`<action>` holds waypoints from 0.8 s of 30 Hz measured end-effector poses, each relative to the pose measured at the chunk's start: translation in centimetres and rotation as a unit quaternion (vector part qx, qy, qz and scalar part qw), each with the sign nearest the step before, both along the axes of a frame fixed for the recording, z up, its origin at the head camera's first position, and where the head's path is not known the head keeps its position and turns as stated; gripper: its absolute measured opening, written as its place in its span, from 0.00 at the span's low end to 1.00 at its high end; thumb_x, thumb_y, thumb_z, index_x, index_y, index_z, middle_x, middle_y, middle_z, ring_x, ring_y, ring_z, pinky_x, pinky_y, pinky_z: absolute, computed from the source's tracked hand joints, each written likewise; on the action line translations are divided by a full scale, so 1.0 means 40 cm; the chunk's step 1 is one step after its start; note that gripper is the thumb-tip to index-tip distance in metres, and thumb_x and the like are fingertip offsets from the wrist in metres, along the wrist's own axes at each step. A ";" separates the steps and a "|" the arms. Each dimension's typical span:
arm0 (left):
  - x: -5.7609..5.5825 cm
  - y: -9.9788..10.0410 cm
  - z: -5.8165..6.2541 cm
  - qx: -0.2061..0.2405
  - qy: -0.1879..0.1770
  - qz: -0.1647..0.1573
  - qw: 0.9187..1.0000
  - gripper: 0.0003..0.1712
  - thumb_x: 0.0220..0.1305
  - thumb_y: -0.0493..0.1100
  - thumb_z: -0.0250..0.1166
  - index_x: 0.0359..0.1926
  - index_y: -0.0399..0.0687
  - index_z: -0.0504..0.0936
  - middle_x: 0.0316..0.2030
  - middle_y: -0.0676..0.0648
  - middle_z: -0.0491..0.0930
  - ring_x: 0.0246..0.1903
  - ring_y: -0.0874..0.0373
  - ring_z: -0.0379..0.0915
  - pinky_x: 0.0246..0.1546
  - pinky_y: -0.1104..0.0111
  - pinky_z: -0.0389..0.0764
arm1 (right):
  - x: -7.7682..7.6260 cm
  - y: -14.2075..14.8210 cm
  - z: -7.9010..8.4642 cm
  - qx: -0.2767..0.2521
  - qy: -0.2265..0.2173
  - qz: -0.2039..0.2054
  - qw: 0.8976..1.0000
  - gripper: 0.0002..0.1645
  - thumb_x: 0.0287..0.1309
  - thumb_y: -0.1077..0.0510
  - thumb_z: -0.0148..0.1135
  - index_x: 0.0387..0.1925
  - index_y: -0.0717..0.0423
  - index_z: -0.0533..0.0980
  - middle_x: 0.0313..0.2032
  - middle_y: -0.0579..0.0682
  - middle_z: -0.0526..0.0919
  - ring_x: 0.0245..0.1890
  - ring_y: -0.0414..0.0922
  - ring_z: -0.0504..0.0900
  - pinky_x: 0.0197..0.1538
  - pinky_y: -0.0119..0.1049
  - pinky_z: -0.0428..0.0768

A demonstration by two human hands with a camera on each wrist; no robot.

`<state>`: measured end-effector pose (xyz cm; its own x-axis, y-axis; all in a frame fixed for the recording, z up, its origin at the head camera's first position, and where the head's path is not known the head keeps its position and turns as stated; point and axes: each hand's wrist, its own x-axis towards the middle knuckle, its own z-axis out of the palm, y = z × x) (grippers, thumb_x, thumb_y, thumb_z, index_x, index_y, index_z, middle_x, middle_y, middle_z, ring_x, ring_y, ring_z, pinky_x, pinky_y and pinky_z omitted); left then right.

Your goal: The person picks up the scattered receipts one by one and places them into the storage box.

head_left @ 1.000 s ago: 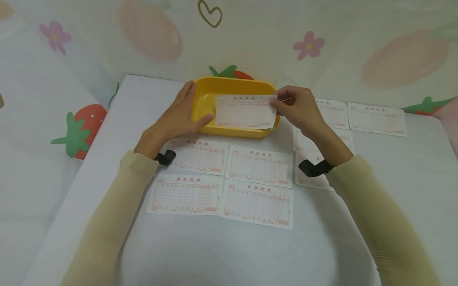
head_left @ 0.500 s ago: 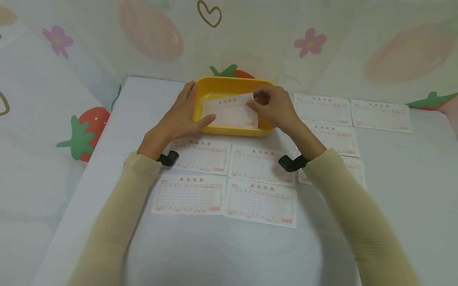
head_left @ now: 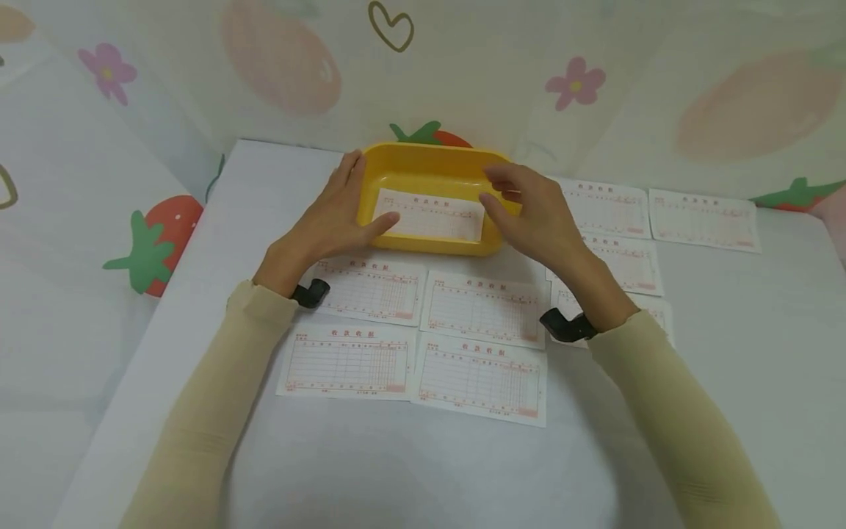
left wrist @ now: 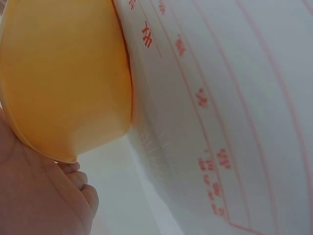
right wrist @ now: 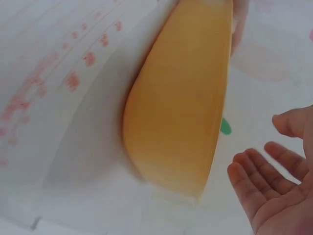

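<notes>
A yellow plastic tray stands at the back of the white table. Inside it lies a white receipt slip with red print, along the front wall. My left hand rests against the tray's left end, fingers straight along the outside and thumb stretched over the front rim. In the left wrist view the palm lies right at the tray's rim. My right hand is over the tray's right end with fingers apart and nothing between them. The right wrist view shows its loosely bent fingers beside the rim.
Several receipt slips lie face up in rows in front of the tray. More slips are laid out to its right, partly covered by my right forearm. A cloth printed with strawberries and flowers hangs right behind the tray.
My right hand has carried the pinched receipt slip left and down into the tray, let it go and drawn back right. The left hand has kept its place at the tray.
</notes>
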<state>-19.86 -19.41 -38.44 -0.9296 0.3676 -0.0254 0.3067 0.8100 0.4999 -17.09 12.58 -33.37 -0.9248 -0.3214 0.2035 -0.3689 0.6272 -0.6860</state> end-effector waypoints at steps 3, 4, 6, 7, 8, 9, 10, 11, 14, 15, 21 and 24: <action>0.000 0.000 0.003 0.000 -0.002 0.001 1.000 0.65 0.69 0.76 0.54 0.86 0.45 0.32 0.87 0.44 0.32 0.86 0.43 0.38 0.85 0.46 0.52 | 0.024 0.030 -0.004 -0.011 0.018 0.001 1.000 0.25 0.73 0.58 0.64 0.66 0.65 0.76 0.63 0.63 0.83 0.63 0.56 0.83 0.68 0.51 0.83; 0.000 0.001 0.003 0.000 -0.004 0.002 1.000 0.65 0.69 0.76 0.53 0.86 0.45 0.31 0.87 0.44 0.31 0.86 0.43 0.38 0.85 0.46 0.52 | 0.033 0.040 -0.006 -0.011 0.023 0.000 1.000 0.25 0.73 0.59 0.64 0.66 0.65 0.76 0.63 0.63 0.83 0.63 0.56 0.83 0.68 0.52 0.83; -0.001 0.002 0.003 0.000 -0.008 0.003 1.000 0.66 0.69 0.76 0.53 0.86 0.45 0.30 0.87 0.45 0.30 0.86 0.44 0.36 0.85 0.46 0.51 | 0.054 0.064 -0.008 -0.007 0.030 -0.005 1.000 0.24 0.72 0.59 0.65 0.65 0.64 0.77 0.62 0.62 0.83 0.62 0.57 0.83 0.67 0.53 0.83; -0.001 0.002 0.003 0.000 -0.011 0.004 1.000 0.66 0.69 0.76 0.53 0.86 0.45 0.30 0.87 0.45 0.29 0.86 0.44 0.35 0.85 0.46 0.51 | 0.065 0.076 -0.009 -0.003 0.030 -0.009 0.999 0.24 0.72 0.59 0.65 0.65 0.64 0.77 0.62 0.62 0.83 0.63 0.57 0.83 0.68 0.53 0.83; -0.001 0.002 0.002 0.000 -0.014 0.004 1.000 0.66 0.69 0.76 0.53 0.86 0.45 0.29 0.87 0.45 0.28 0.86 0.44 0.34 0.85 0.46 0.50 | 0.076 0.089 -0.010 0.003 0.030 -0.012 0.999 0.24 0.72 0.59 0.65 0.65 0.63 0.77 0.62 0.61 0.83 0.63 0.57 0.83 0.68 0.54 0.83; -0.001 0.003 0.001 -0.002 -0.018 0.007 1.000 0.66 0.69 0.76 0.53 0.86 0.46 0.28 0.87 0.46 0.27 0.87 0.44 0.34 0.86 0.46 0.50 | 0.086 0.103 -0.011 0.010 0.031 -0.015 0.999 0.23 0.72 0.59 0.65 0.65 0.63 0.78 0.62 0.61 0.83 0.63 0.58 0.83 0.68 0.56 0.82; -0.001 0.003 0.002 -0.002 -0.020 0.008 1.000 0.66 0.69 0.76 0.53 0.86 0.46 0.28 0.87 0.46 0.27 0.87 0.44 0.33 0.86 0.46 0.49 | 0.096 0.116 -0.013 0.015 0.033 -0.018 0.999 0.23 0.72 0.60 0.65 0.64 0.62 0.78 0.62 0.60 0.83 0.64 0.58 0.82 0.68 0.56 0.82; -0.001 0.003 0.002 -0.002 -0.022 0.009 1.000 0.66 0.69 0.76 0.53 0.86 0.46 0.28 0.87 0.46 0.26 0.87 0.44 0.33 0.86 0.46 0.49 | 0.106 0.129 -0.015 0.021 0.034 -0.022 0.999 0.22 0.72 0.60 0.65 0.64 0.61 0.79 0.62 0.60 0.83 0.64 0.57 0.82 0.68 0.57 0.82; -0.002 0.001 0.004 -0.001 -0.022 0.011 1.000 0.66 0.68 0.76 0.54 0.86 0.47 0.28 0.87 0.46 0.26 0.87 0.44 0.34 0.86 0.46 0.49 | 0.134 0.167 -0.023 0.035 0.040 -0.035 0.998 0.21 0.71 0.61 0.66 0.63 0.60 0.79 0.62 0.58 0.84 0.64 0.56 0.81 0.68 0.56 0.81; -0.001 0.002 0.003 -0.001 -0.020 0.010 1.000 0.66 0.68 0.76 0.54 0.86 0.47 0.29 0.87 0.46 0.27 0.86 0.44 0.34 0.86 0.46 0.50 | 0.143 0.181 -0.027 0.040 0.043 -0.041 0.997 0.21 0.71 0.61 0.66 0.63 0.59 0.80 0.62 0.57 0.84 0.64 0.56 0.82 0.68 0.53 0.82; -0.002 0.006 0.005 -0.003 -0.007 0.004 1.000 0.65 0.69 0.74 0.55 0.86 0.45 0.31 0.87 0.45 0.31 0.86 0.44 0.37 0.86 0.47 0.51 | 0.191 0.265 -0.046 0.052 0.054 -0.067 0.995 0.22 0.68 0.63 0.68 0.62 0.61 0.80 0.59 0.58 0.84 0.62 0.56 0.82 0.63 0.11 0.68; -0.002 0.007 0.005 -0.005 -0.010 0.006 1.000 0.65 0.69 0.74 0.55 0.86 0.45 0.31 0.87 0.45 0.30 0.86 0.44 0.37 0.86 0.47 0.50 | 0.212 0.304 -0.059 0.051 0.057 -0.077 0.994 0.22 0.67 0.64 0.69 0.61 0.61 0.80 0.58 0.60 0.84 0.59 0.58 0.82 0.60 0.06 0.64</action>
